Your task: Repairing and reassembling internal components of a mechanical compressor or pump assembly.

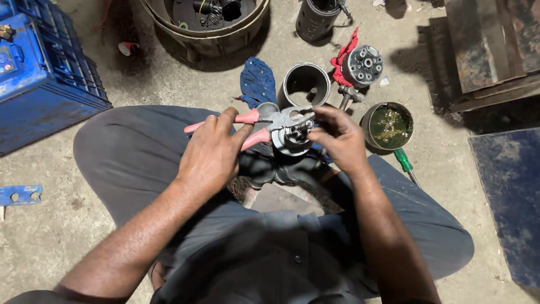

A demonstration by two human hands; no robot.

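Note:
I sit cross-legged on a concrete floor in grey trousers. My left hand (pixel 211 152) grips a pair of pliers with red handles (pixel 250 126), whose jaws point right and meet a round grey metal motor part (pixel 292 135). My right hand (pixel 340 138) holds that part from the right, fingertips on its top edge. Both hands hover over my lap, with the part just above my feet.
On the floor ahead lie a grey metal cylinder (pixel 305 84), a blue rag (pixel 257 81), a round end cap on a red cloth (pixel 363 65), a hammer (pixel 347 95), a tin of yellowish grease (pixel 388 125) and a green screwdriver (pixel 405 163). A blue crate (pixel 42 79) stands left; a tyre-like tub (pixel 208 25) sits behind.

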